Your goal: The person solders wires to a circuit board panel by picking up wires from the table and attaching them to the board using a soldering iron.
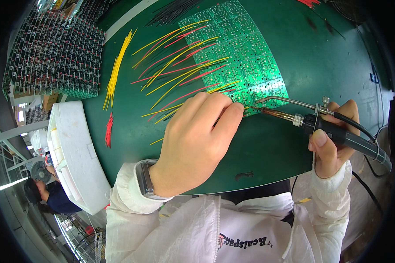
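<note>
Beside the left hand [195, 138], pinching wire [246, 108], a soldering iron [335, 133] is gripped by the right hand [329, 153], apparently for aim.

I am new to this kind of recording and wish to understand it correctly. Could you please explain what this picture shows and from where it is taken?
There is no machine arm here: a person works with two bare hands. The one picture comes from a wide camera on the person's head, looking down, so straight edges bend near the rim.

On the green table lies a green circuit board sheet, with red, yellow and dark wires reaching onto it from the left. More yellow wires lie in a bundle farther left.

The right hand holds a soldering iron, its tip close to the left hand's fingertips. Those seem to pinch a wire, but the fingers hide it.
</note>
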The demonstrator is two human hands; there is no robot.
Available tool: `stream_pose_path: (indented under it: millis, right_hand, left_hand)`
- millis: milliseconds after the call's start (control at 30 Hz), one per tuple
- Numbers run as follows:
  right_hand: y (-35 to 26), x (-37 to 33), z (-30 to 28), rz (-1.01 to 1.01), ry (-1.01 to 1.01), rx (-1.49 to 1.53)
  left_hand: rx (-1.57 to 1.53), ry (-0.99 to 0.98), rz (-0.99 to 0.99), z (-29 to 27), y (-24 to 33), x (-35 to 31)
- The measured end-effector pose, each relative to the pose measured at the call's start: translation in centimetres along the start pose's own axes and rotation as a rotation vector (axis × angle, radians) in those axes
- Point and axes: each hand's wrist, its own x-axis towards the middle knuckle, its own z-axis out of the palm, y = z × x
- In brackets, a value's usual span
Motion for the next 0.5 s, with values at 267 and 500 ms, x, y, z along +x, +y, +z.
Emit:
stream_pose_path:
  millis: [267,500]
  right_hand:
    - [-0.12,-0.02,0.39,-0.015,0.009,0.002]
    - [-0.03,-0.07,0.57,-0.024,0.001,0.012]
  left_hand:
    - [-0.003,-0.001,-0.008,-0.04,-0.06,-0.1]
    - [0.012,-0.002,0.0,-0.13,-0.17,-0.22]
